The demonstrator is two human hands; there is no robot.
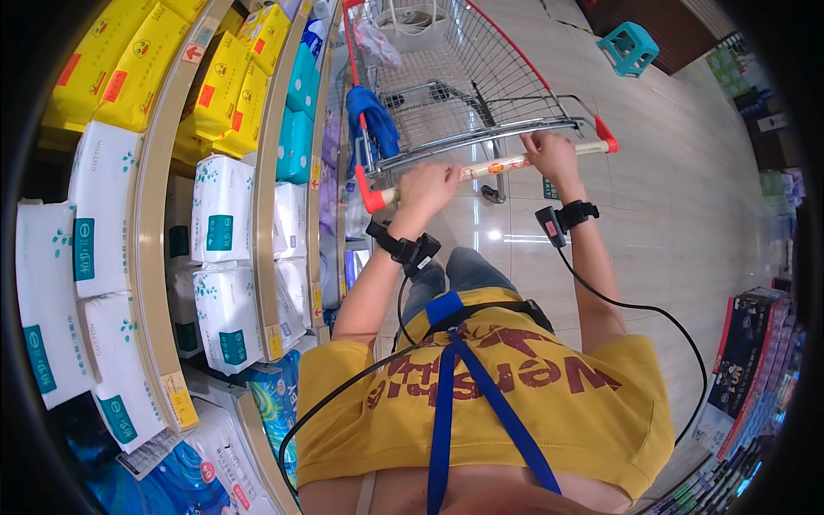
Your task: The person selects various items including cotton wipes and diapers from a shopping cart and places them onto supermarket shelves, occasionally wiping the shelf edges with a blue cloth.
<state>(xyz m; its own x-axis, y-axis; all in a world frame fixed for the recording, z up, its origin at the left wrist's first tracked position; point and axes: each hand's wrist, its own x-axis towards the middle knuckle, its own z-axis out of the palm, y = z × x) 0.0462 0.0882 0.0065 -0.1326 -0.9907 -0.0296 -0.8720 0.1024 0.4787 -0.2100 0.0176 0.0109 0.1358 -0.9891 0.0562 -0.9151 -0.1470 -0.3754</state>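
A metal shopping cart (506, 73) with red plastic corners stands in front of me. Its pale handlebar (493, 166) runs crosswise, and both hands are closed on it. My left hand (427, 190) wraps the bar near its left end. Farther right, my right hand (552, 157) grips the bar short of the red end piece. A blue cloth-like bundle (372, 122) hangs on the cart's left side by the handle. Inside the basket are a whitish bag (414, 21) and a crumpled pinkish plastic bag (376, 41). The undersides of my fingers are hidden.
Shelves at the left hold white tissue packs (225, 210), yellow packs (142, 64) and teal packs (299, 94). A teal plastic stool (628, 48) stands on the tiled floor (669, 197) at the far right. Stacked boxed goods (742, 369) line the right side.
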